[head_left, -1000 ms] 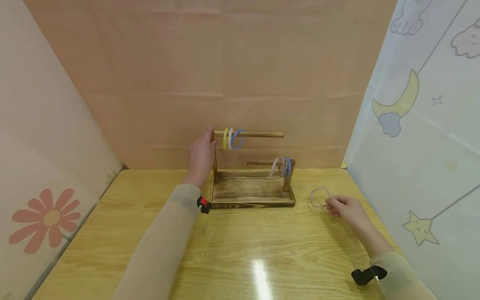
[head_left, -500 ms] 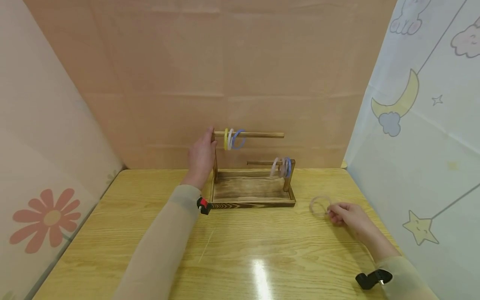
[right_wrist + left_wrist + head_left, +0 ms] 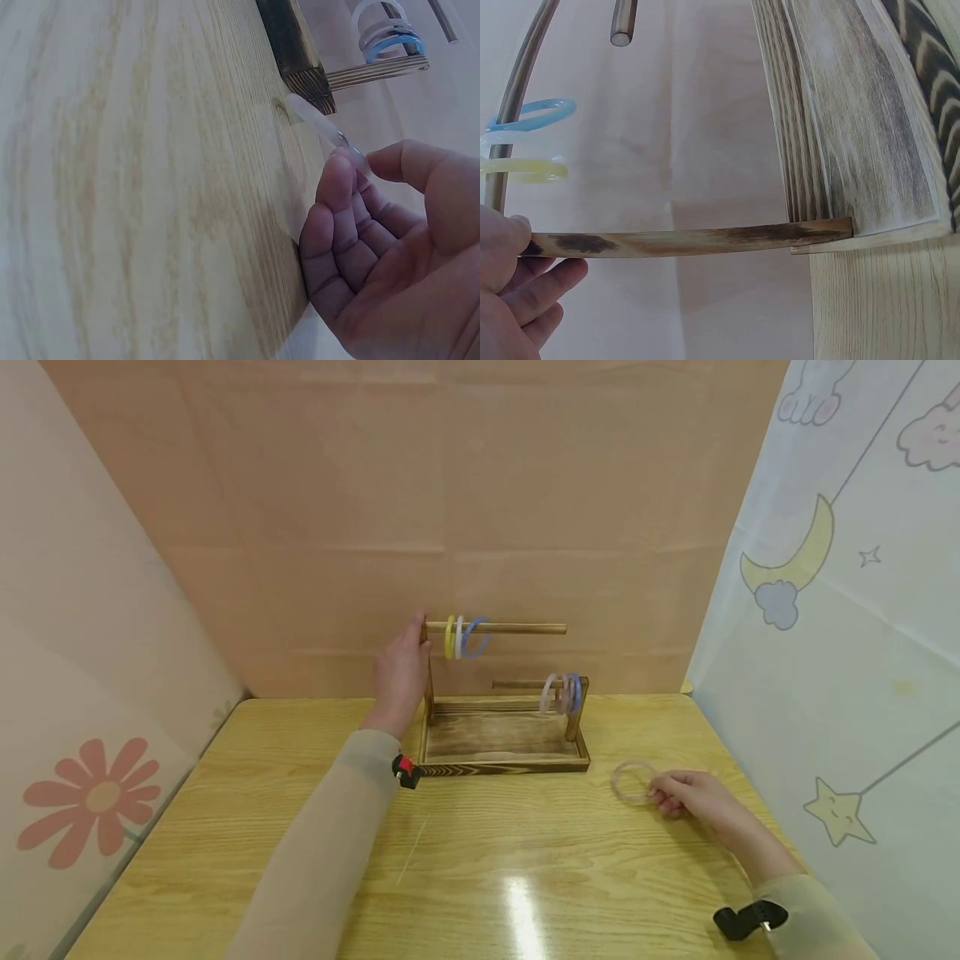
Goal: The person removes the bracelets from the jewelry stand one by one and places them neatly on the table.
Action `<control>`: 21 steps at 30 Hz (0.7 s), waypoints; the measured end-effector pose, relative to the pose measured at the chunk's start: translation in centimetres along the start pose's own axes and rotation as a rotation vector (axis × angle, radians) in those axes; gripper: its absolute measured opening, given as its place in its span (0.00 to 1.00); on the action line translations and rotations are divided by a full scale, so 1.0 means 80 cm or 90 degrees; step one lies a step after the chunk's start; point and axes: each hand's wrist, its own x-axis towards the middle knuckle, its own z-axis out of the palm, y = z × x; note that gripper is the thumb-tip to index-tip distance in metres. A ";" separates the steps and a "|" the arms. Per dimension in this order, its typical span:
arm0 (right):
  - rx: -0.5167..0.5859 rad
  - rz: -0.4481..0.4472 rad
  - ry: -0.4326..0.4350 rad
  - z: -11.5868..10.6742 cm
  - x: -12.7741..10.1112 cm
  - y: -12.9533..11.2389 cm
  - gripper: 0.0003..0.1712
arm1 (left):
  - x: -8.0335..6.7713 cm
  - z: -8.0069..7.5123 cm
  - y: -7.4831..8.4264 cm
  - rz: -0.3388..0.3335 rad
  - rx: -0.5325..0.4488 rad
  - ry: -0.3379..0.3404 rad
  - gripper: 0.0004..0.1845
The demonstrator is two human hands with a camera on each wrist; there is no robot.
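A wooden rack (image 3: 502, 768) with a tray base and two horizontal rods stands on the table. My left hand (image 3: 401, 677) grips the top of its left post (image 3: 682, 241), thumb and fingers on either side. On the upper rod (image 3: 528, 629) hang a yellow bangle (image 3: 449, 637), a white bangle (image 3: 459, 637) and a blue bangle (image 3: 465, 647). The lower rod (image 3: 517, 684) carries pale pinkish bangles (image 3: 546, 693) and a blue bangle (image 3: 577, 693) by the right post. Right of the rack, my right hand (image 3: 697, 802) pinches a pale translucent bangle (image 3: 617, 787) between thumb and fingertips.
The wooden table (image 3: 480, 860) runs up to a brown backdrop (image 3: 337, 527). Patterned panels enclose the left side (image 3: 112, 652) and the right side (image 3: 847, 652). The upper rod's free end points right, the lower rod's free end points left.
My right hand has moved down and slightly nearer with the pale bangle, which appears lower and flatter in the head view. The left hand stays at the post.
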 end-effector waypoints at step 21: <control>-0.013 -0.067 -0.113 0.077 0.017 -0.051 0.20 | 0.000 -0.001 0.000 0.002 -0.007 0.003 0.26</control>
